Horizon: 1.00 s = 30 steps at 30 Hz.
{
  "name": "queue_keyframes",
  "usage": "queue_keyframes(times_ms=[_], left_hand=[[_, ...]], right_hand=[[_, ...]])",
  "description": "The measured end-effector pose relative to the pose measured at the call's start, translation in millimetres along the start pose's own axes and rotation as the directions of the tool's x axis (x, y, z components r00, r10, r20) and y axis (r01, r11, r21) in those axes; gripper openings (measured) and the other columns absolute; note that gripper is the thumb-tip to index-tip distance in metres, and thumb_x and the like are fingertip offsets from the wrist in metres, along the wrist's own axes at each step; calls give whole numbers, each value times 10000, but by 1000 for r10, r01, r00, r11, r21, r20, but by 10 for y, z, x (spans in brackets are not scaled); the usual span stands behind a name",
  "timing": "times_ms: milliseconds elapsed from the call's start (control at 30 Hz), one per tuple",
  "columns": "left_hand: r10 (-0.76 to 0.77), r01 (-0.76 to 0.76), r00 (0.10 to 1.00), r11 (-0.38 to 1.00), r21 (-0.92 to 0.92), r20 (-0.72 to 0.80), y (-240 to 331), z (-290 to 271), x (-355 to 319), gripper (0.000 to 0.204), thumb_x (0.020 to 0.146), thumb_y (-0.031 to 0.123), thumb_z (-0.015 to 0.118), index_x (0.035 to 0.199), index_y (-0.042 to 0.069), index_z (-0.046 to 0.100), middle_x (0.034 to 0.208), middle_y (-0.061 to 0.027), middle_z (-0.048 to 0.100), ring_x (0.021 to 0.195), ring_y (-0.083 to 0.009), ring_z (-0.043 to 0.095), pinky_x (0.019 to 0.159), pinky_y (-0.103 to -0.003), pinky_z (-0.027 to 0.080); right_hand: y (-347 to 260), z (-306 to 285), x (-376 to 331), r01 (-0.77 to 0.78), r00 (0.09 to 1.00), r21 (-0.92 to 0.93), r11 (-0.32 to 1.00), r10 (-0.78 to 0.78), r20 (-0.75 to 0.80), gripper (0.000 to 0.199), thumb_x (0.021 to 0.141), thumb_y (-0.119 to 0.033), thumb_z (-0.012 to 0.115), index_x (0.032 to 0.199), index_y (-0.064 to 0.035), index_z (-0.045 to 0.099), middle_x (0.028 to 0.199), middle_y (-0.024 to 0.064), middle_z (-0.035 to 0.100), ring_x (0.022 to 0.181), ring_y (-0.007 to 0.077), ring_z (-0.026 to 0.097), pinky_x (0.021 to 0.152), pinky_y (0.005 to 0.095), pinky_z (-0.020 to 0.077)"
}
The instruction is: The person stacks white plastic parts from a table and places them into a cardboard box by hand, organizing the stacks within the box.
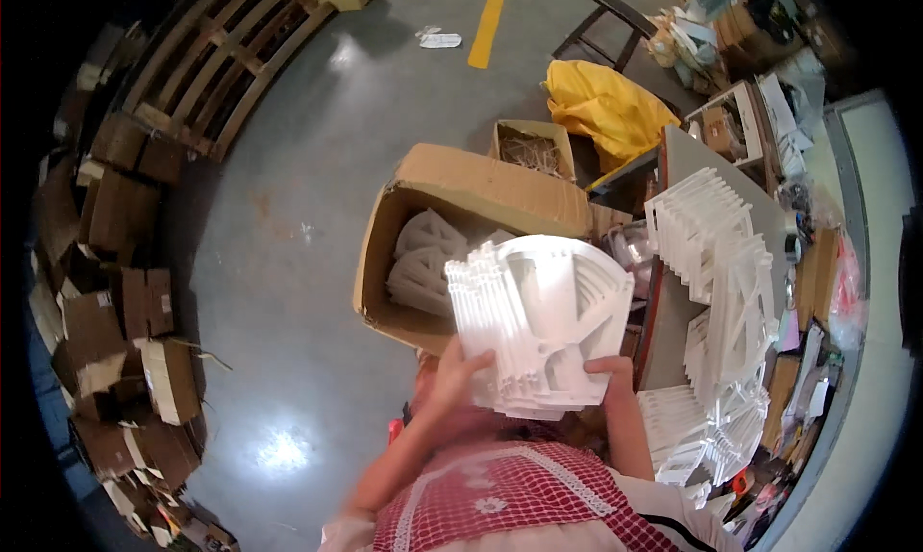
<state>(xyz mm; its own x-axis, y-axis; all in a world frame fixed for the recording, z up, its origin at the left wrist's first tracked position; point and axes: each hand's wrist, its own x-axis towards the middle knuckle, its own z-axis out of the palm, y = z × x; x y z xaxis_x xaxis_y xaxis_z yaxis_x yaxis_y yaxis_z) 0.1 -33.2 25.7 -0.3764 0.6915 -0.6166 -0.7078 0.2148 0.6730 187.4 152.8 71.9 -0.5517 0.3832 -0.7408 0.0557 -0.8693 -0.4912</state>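
Between my two hands is a thick stack of white fan-shaped plastic parts (558, 312), lifted over the near right corner of a cardboard box (490, 185). My left hand (458, 379) grips the stack's lower left side, thumb on the edges. At its lower right, my right hand (613, 371) closes round the edge; some of its fingers are hidden behind the parts. Inside the open box lie similar white parts (420, 275). To the right, more white parts (704, 227) stand in rows along a grey table (663, 352).
A small carton (532, 148) and a yellow bag (606, 105) sit beyond the box. A dark stool (615, 28) stands farther back. Flattened and open cartons (125, 206) pile along the left, below a wooden pallet (221, 47). Assorted odds and ends line the table's right side.
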Motion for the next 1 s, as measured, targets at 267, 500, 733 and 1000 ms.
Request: queue_keyframes(times_ms=[267, 500, 733, 1000], left_hand=[[-236, 231, 970, 970, -79, -58, 417, -112, 146, 615, 936, 426, 534, 1344, -4, 371, 1276, -141, 501, 1144, -239, 514, 952, -367, 436], [-169, 131, 985, 865, 484, 36, -137, -1389, 1190, 877, 758, 450, 768, 1285, -115, 352, 1225, -227, 508, 1073, -247, 545, 878, -357, 474], [-354, 258, 926, 332, 907, -134, 555, -1880, 2049, 1270, 546, 710, 756, 1345, -158, 288, 1338, -323, 402, 1285, -436, 369, 1074, -456, 318], [-321, -142, 938, -2, 990, 134, -25, -2190, 3822, 1290, 547, 698, 754, 1395, -123, 233, 1401, -331, 330, 1329, -451, 296, 1111, -455, 252]], right_hand=[[299, 404, 249, -140, 987, 78, 987, 132, 95, 622, 669, 17, 627, 1271, 62, 475, 1149, 180, 602, 1045, 305, 607, 954, 391, 465], [1087, 924, 894, -71, 994, 220, 973, 87, -65, 594, 684, 0, 601, 1261, 67, 482, 1131, 186, 606, 1038, 313, 604, 937, 408, 476], [1985, 1425, 1653, 230, 931, 638, 735, 25, -364, 659, 674, -88, 533, 1311, 42, 426, 1225, 181, 561, 1138, 376, 535, 1020, 515, 409], [2831, 1119, 3276, 458, 832, 748, 481, 64, -551, 760, 530, -174, 466, 1274, -18, 490, 1243, 166, 538, 1184, 377, 495, 1043, 567, 384]])
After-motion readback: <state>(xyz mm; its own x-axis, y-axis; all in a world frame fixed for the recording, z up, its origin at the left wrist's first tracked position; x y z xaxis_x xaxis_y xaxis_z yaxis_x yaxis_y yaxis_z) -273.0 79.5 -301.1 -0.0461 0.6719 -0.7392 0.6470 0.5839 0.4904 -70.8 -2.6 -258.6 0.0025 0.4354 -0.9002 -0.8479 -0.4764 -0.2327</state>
